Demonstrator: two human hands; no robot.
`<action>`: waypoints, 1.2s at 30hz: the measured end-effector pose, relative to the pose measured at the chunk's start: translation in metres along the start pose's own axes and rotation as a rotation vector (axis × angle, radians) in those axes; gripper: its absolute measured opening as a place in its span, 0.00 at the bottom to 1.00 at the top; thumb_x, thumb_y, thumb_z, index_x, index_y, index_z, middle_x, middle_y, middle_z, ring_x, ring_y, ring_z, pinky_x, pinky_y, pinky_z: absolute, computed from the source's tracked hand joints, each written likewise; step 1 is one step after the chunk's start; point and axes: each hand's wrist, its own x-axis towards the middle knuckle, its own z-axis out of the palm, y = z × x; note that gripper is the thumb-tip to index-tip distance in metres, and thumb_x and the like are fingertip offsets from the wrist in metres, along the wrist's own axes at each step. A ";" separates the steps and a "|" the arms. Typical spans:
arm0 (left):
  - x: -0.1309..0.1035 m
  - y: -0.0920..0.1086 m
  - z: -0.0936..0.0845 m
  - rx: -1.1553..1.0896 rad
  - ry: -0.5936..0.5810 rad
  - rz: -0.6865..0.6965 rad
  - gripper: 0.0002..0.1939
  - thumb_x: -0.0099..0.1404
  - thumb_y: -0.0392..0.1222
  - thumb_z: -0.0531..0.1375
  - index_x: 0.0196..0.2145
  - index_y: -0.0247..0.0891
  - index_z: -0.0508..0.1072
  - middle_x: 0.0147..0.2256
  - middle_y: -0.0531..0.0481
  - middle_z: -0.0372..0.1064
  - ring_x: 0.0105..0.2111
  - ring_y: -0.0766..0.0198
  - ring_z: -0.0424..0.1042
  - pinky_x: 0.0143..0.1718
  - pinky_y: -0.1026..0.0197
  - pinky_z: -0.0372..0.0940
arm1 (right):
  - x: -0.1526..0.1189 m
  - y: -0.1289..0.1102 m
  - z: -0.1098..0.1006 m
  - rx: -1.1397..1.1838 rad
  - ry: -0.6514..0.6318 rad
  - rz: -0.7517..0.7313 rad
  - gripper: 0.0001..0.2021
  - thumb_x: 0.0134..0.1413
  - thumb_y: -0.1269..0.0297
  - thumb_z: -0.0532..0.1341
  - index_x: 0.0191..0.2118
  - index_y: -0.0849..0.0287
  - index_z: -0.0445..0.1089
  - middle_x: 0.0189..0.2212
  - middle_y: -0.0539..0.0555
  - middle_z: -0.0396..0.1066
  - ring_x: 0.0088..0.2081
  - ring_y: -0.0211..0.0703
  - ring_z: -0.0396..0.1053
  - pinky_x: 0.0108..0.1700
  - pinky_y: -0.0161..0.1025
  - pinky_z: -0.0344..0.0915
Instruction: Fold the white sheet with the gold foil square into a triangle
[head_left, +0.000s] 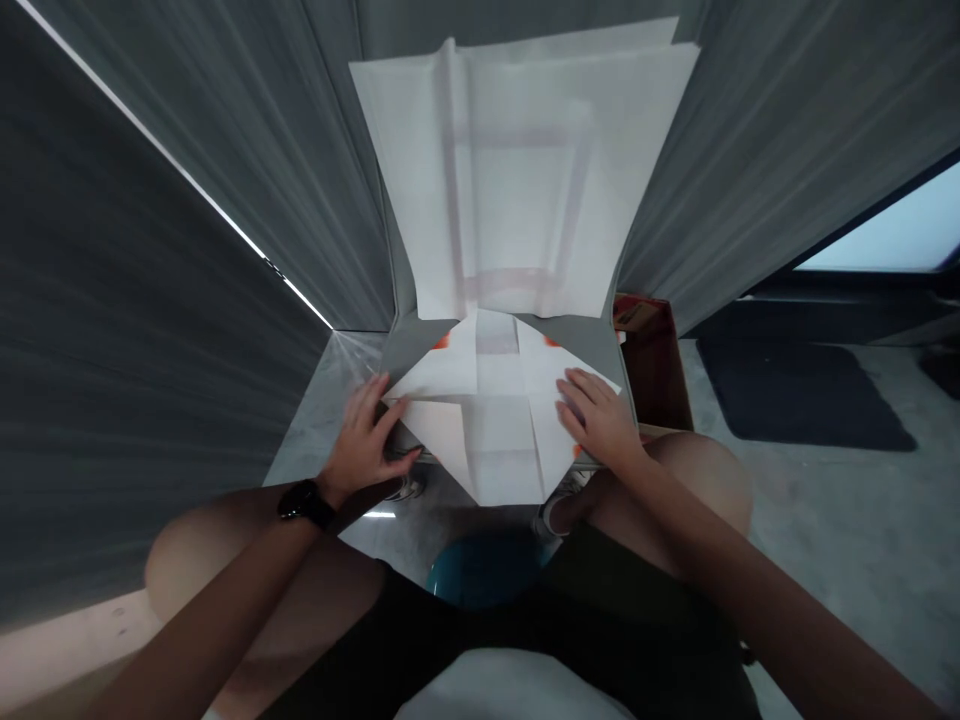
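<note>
A white sheet of paper (499,420), folded inward along several creases, lies on the grey chair seat (409,350) in front of me. Small orange marks show near some of its edges. My left hand (367,435), with a dark watch on the wrist, touches the paper's left corner, thumb and fingers apart. On the right side of the paper, my right hand (600,415) lies flat with its fingers stretched out over a folded flap. Neither hand visibly grips anything.
Larger white sheets (525,180) with a faint printed outline lean against the chair's backrest. Grey curtains (225,150) hang on both sides. A reddish-brown box (656,365) stands right of the chair, and a dark mat (802,395) lies on the floor. Something teal (487,570) is below me.
</note>
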 end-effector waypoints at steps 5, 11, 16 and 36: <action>0.005 -0.009 0.009 -0.074 -0.144 -0.009 0.47 0.73 0.59 0.60 0.78 0.44 0.41 0.76 0.36 0.45 0.75 0.37 0.46 0.72 0.32 0.51 | 0.001 -0.002 -0.001 -0.017 0.061 -0.020 0.17 0.72 0.60 0.55 0.55 0.63 0.76 0.59 0.65 0.75 0.62 0.57 0.71 0.66 0.57 0.68; 0.004 -0.005 0.013 -0.091 -0.144 -0.029 0.42 0.75 0.57 0.57 0.78 0.47 0.43 0.76 0.39 0.46 0.74 0.41 0.50 0.73 0.33 0.49 | 0.002 -0.006 -0.001 -0.024 0.049 0.041 0.16 0.70 0.60 0.56 0.54 0.61 0.76 0.57 0.64 0.76 0.60 0.56 0.72 0.66 0.58 0.66; 0.009 0.002 0.015 -0.047 -0.058 -0.110 0.29 0.78 0.49 0.53 0.73 0.47 0.58 0.72 0.39 0.56 0.73 0.42 0.54 0.72 0.29 0.47 | 0.003 -0.008 -0.001 -0.049 -0.058 0.123 0.17 0.70 0.60 0.55 0.56 0.53 0.76 0.60 0.61 0.75 0.62 0.55 0.70 0.69 0.60 0.61; 0.228 0.068 0.078 -0.183 -0.316 0.304 0.23 0.80 0.46 0.45 0.62 0.39 0.72 0.65 0.40 0.68 0.67 0.50 0.63 0.70 0.40 0.54 | -0.018 -0.048 -0.015 0.050 0.204 0.682 0.18 0.71 0.60 0.53 0.58 0.60 0.73 0.57 0.68 0.72 0.60 0.57 0.70 0.64 0.55 0.66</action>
